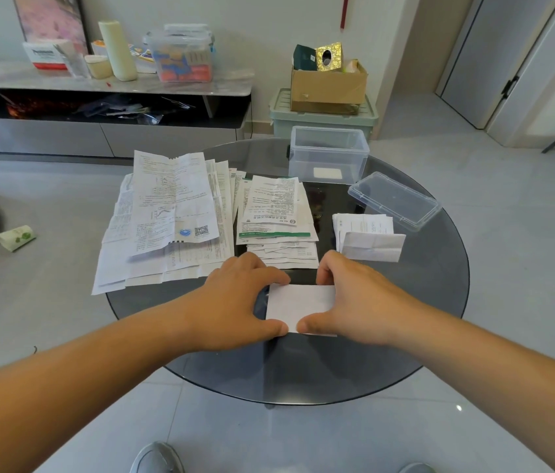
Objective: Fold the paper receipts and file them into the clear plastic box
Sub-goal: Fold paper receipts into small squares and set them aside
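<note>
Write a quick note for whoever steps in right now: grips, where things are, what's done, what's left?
Left grip and right grip: both pinch a folded sheet near the table's front edge.
Clear box: open at the far side, lid lying beside it. A white patch sits at its bottom; cannot tell what.
Done: small folded pile right of centre.
Left: large stack and smaller stack of flat receipts to fold, then file everything into the box.
</note>
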`<state>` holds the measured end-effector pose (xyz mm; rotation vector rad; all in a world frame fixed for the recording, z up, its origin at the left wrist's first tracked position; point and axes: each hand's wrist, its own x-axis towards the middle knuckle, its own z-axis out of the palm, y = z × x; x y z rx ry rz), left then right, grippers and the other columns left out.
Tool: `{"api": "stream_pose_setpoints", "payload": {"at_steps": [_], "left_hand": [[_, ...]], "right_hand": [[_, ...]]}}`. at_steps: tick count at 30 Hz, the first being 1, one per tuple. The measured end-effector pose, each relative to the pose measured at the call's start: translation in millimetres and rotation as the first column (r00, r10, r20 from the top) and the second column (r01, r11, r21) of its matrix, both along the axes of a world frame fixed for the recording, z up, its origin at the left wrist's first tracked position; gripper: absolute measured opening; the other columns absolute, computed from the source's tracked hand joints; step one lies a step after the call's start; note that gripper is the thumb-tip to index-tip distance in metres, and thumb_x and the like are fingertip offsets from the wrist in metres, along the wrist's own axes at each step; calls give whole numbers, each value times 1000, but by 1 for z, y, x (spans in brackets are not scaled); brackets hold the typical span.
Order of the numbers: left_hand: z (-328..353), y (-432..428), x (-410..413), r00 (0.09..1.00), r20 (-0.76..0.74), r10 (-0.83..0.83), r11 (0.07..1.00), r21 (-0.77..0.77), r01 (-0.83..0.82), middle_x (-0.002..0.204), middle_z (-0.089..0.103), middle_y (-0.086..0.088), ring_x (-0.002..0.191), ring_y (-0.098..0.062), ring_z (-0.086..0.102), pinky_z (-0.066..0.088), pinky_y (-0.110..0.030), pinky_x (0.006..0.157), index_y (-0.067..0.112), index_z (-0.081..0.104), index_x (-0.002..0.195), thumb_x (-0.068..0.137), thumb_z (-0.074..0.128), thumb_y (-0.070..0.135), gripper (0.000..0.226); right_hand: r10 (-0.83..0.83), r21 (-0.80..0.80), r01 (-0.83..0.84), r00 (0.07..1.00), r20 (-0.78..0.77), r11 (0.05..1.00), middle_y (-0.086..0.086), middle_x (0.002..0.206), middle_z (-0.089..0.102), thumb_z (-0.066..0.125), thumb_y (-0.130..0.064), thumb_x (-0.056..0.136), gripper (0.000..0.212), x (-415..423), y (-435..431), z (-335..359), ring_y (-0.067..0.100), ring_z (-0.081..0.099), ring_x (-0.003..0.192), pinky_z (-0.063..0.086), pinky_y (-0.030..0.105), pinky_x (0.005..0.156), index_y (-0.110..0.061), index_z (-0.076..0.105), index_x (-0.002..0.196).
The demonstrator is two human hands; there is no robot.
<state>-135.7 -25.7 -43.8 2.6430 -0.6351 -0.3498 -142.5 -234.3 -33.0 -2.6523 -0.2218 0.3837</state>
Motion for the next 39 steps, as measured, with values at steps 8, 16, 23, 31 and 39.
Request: {"api": "stream_pose_setpoints", "payload": {"at_steps": [8,16,23,31,39], "left_hand": [[-3,-6,3,999,48,22,995,-100,-17,119,46,16,112,-4,43,41,-26,103,39,54,131,82,74,50,54],[1,-14,8,1000,12,24,977,-211,-21,100,63,20,91,2,56,50,-17,77,34,66,108,92,68,33,17],[19,-47,23,994,97,49,960,-279,-20,88,64,23,84,1,61,47,-12,70,37,67,96,94,65,37,3],[25,-101,75,962,271,44,990,-137,-7,91,68,9,85,-12,63,56,-37,83,25,70,99,93,67,37,14],[9,-109,103,934,352,69,997,14,-79,110,53,3,103,-18,49,49,-36,92,29,57,110,83,75,48,38]], "right_hand": [[39,194,-43,999,24,980,-19,102,59,82,-40,78,34,0,-11,-11,7,60,95,53,23,74,-39,56,101],[34,326,-45,999,39,944,-20,96,64,71,-30,90,15,2,-22,-13,2,62,85,47,16,66,-38,61,97],[43,169,-84,971,234,982,-25,92,59,56,-34,99,8,0,-54,10,-5,55,85,39,12,65,-40,60,94],[-58,21,55,883,465,998,-7,86,58,62,-30,95,10,45,-102,4,20,53,91,43,36,79,-25,69,91],[-178,-39,217,881,438,976,-4,119,49,74,-47,84,46,66,-98,-10,20,39,121,38,36,100,-28,58,123]]}}
